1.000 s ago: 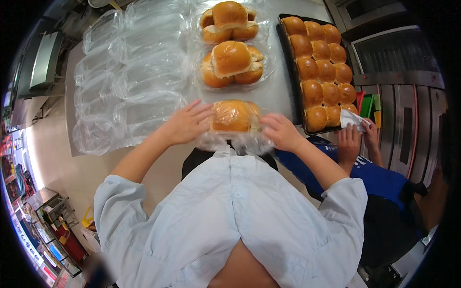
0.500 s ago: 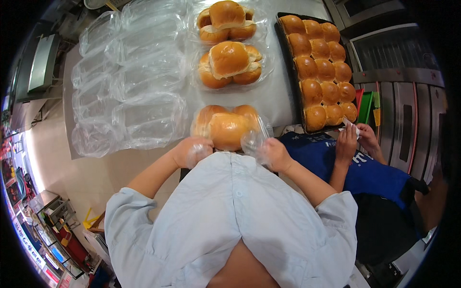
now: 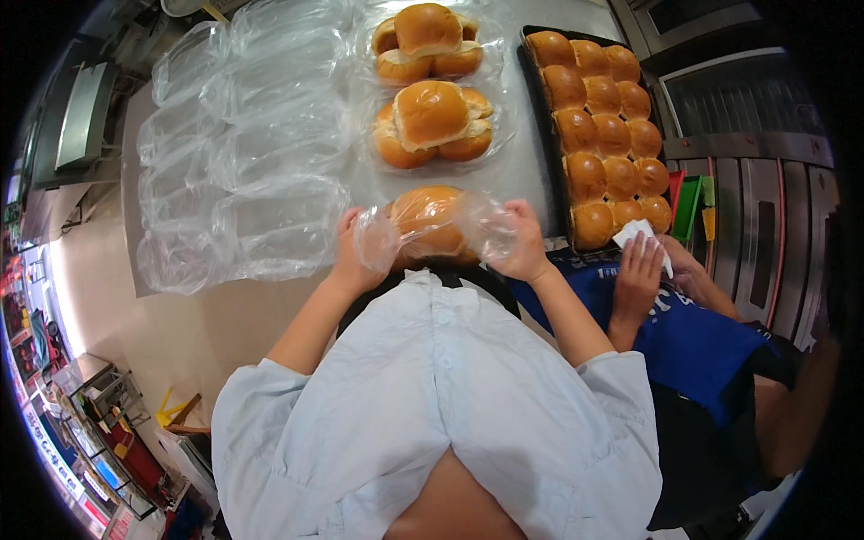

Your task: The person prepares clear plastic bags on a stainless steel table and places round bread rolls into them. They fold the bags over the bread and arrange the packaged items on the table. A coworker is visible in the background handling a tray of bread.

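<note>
Film [image 3: 486, 223] now stretches over the glossy top of the nearest buns [image 3: 423, 211], at the centre of the frame, where half a second ago that top showed bare. The left hand [image 3: 358, 256] and right hand [image 3: 525, 245] have risen to either side, each clamped on a bunched end of the film, though it partly veils the left fingertips. I judge the wrapping well along, the ends still loose. Above, two bun stacks [image 3: 434, 117] sit unchanged; at right, a co-worker's hand [image 3: 637, 283] holds white paper [image 3: 641, 236].
</note>
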Motion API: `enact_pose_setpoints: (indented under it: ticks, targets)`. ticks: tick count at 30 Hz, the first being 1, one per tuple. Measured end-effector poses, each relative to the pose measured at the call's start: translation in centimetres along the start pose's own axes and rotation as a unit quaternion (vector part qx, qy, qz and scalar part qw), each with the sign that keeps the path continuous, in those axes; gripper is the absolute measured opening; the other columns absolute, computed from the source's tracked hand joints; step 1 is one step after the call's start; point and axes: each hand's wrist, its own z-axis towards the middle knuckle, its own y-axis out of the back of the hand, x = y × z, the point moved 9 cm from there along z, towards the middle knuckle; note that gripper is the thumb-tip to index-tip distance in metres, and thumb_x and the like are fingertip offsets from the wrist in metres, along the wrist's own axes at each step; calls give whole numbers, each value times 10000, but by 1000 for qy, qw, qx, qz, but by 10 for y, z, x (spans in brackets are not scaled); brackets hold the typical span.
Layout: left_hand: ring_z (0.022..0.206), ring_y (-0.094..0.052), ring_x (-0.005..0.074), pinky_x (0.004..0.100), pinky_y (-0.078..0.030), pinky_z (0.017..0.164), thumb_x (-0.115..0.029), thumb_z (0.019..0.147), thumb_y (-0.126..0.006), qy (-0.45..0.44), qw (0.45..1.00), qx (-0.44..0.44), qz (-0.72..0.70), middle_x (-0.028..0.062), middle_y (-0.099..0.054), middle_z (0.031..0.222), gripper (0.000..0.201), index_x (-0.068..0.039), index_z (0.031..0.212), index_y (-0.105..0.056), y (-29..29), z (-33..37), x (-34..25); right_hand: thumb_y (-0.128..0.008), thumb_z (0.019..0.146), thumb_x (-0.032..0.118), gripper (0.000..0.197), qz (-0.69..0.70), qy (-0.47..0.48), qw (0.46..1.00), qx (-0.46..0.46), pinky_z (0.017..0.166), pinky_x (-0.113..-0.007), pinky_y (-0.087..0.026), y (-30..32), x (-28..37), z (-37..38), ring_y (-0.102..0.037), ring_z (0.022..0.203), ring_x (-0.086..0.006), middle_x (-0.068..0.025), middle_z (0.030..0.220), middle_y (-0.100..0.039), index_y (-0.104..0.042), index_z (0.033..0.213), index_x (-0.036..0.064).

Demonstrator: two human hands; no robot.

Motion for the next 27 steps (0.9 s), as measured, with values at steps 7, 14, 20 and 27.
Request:
enact_pose_setpoints:
  ticks: [7,14,20,27]
  targets:
    - [1068,-609,247,526,-307,1089,-162,769,-629,19,984,77,160,70,-694,1061,274,-120,1032,-693,-11,2,-6,-654,771,172,114,-229,65,963,126,809,-403,-451,-41,17,5,-602,938,-288,-83,814,-647,-594,757,76]
    - [1091,-599,221,552,-293,1093,-225,784,-663,18,994,53,97,16,-710,954,275,-148,1048,-680,-13,-3,-19,-587,835,168,170,-142,-38,976,159,830,-438,-452,-42,10,-14,-596,963,-313,-124,839,-665,-659,904,31]
    - [1120,-576,212,540,-331,1079,-225,778,-689,-42,994,90,37,-15,-686,1047,292,-165,1064,-688,16,-10,-12,-701,767,169,213,10,-59,997,54,905,-414,-450,-4,11,-28,-592,965,-321,-120,955,-653,-669,925,29]
    - [1135,-562,260,472,-427,996,-250,773,-700,-154,982,79,-72,29,-644,1152,284,-131,1029,-668,14,-6,-12,-727,754,213,334,-86,-14,990,110,1001,-438,-413,-27,5,-14,-476,1197,-369,-151,1237,-566,-658,1039,53]
